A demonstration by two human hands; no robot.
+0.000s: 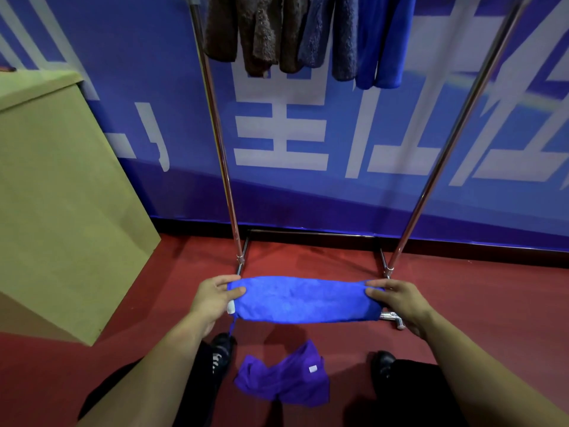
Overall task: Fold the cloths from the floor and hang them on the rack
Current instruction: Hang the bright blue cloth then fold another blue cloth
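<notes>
Below, left hand [215, 295] and right hand [397, 298] pinch ends of folded blue cloth [303, 298]; white tag [231, 307] unreadable; purple cloth [284, 379] on floor [492, 303].

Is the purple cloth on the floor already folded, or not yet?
Not yet folded. The purple cloth lies crumpled on the red floor between the shoes, with uneven edges and wrinkles.

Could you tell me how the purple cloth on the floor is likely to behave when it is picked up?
The purple cloth lies crumpled, so it will probably hang limp. It looks thin, so likely light. Being soft fabric, it should not roll or slip far.
</notes>
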